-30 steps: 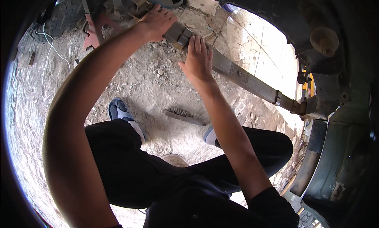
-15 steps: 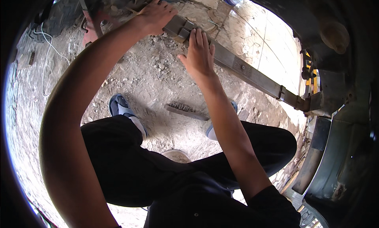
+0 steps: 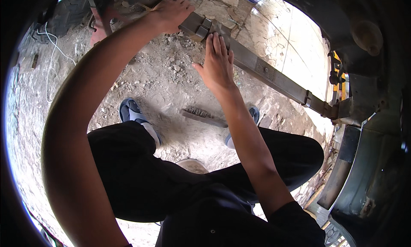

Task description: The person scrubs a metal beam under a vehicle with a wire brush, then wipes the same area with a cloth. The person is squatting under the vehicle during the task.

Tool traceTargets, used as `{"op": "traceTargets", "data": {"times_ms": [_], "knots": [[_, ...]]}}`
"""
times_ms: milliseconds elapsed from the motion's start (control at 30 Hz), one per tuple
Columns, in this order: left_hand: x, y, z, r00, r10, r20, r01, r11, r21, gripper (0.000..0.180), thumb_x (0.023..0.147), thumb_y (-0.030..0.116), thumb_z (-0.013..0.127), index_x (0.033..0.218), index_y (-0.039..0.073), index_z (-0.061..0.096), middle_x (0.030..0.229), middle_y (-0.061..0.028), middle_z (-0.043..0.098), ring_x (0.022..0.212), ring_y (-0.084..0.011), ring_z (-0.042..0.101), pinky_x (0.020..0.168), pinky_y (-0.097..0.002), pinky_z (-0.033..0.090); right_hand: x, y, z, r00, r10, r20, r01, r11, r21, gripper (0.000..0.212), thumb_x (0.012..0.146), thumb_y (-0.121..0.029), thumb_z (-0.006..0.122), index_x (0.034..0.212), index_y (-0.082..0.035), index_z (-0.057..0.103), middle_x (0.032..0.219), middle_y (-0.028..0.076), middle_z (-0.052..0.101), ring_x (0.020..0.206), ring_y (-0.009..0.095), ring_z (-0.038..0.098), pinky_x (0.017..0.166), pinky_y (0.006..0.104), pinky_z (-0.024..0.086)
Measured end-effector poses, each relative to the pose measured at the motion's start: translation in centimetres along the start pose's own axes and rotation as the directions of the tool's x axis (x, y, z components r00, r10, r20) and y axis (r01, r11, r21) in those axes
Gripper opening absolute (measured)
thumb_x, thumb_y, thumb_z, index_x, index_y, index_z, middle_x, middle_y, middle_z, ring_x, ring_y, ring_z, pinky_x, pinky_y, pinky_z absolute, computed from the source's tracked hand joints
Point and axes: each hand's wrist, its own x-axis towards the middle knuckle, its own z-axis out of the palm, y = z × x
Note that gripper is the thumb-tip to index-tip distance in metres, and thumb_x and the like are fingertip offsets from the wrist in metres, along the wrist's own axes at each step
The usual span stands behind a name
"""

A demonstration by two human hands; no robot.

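A long grey steel leaf spring (image 3: 278, 79), banded by metal clips, slants from the upper middle down to a bracket on the right. My right hand (image 3: 218, 65) lies against its near side with fingers stretched out and thumb apart, just by a clip (image 3: 204, 29). Farther up and to the left, my left hand (image 3: 171, 14) rests at the spring's upper end, fingers spread. Neither hand grips anything that I can see. On the dirt between my feet lies a wire brush (image 3: 203, 117) with its bristles facing up and away from me.
Dark vehicle bodywork (image 3: 368, 170) curves along the right side. A red metal stand (image 3: 100, 26) and a dark tyre (image 3: 66, 16) are at the upper left, near a thin white cable (image 3: 53, 46). Gravel (image 3: 175, 67) covers the ground under the spring.
Both hands stay in nearly the same places on the leaf spring. The whole view has shifted slightly.
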Motion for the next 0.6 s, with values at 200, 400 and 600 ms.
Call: {"op": "traceTargets", "data": {"times_ms": [200,400,600], "knots": [[-0.2,0.1,-0.2,1.000,-0.003,-0.001,0.003,0.999,-0.040,0.082,0.070,0.031,0.083,0.137,0.007,0.043,0.130,-0.0097,0.051,0.129,-0.0282,0.044,0.114,-0.0460,0.027,2.1,0.9,0.0,1.000,0.013,-0.007,-0.013,1.000,-0.008,0.096,0.079,-0.033,0.081,0.149,0.002,0.025,0.155,0.021,0.027,0.145,0.035,0.026,0.112,0.0605,0.027],[0.0,0.0,-0.4,1.000,0.005,0.013,-0.004,0.999,-0.041,0.082,0.070,0.034,0.083,0.137,0.007,0.044,0.130,-0.0099,0.051,0.129,-0.0276,0.044,0.112,-0.0457,0.029,3.1,0.7,-0.1,0.998,0.060,0.024,-0.061,0.997,0.039,0.094,0.081,-0.034,0.078,0.149,0.002,0.024,0.156,0.021,0.026,0.146,0.034,0.024,0.114,0.0593,0.026],[-0.6,0.1,-0.9,1.000,0.023,0.014,-0.024,0.998,0.063,0.080,0.071,0.040,0.079,0.136,0.006,0.046,0.128,-0.0118,0.054,0.125,-0.0283,0.047,0.109,-0.0476,0.030,1.5,0.1,0.3,0.999,0.002,-0.043,-0.001,1.000,0.029,0.091,0.083,-0.033,0.076,0.148,0.004,0.024,0.154,0.021,0.028,0.145,0.036,0.026,0.111,0.0613,0.030]]}}
